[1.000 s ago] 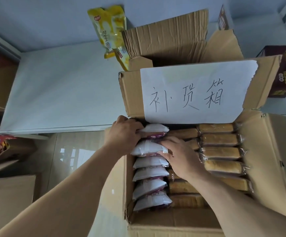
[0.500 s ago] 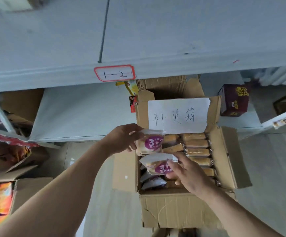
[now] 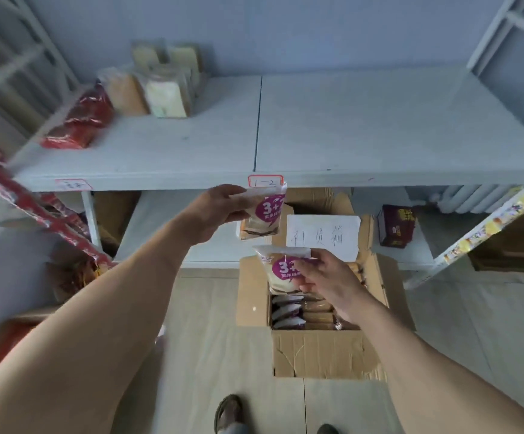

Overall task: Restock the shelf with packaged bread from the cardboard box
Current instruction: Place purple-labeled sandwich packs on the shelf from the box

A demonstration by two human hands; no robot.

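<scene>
Up front, the left hand [image 3: 213,211] pinches a white bread packet with a purple "3+" badge [image 3: 262,214], thumb on its top edge and fingers behind it, holding it upright just below the shelf's front lip. Lower and nearer, the right hand [image 3: 326,278] closes on a second white packet [image 3: 281,270] of the same kind, fingers curled over its right side, holding it above the open cardboard box [image 3: 317,352]. Inside the box a row of white packets lies at the left beside a row of tan bread packs [image 3: 317,316]. A handwritten paper sign [image 3: 323,236] is fixed to the far flap. The grey shelf [image 3: 379,136] carries a small "1-2" label [image 3: 265,182] on its edge, with blurred bread loaves [image 3: 163,89] and a red package [image 3: 82,120] at its far left. Two shoes [image 3: 228,413] show at the bottom edge on the floor.
</scene>
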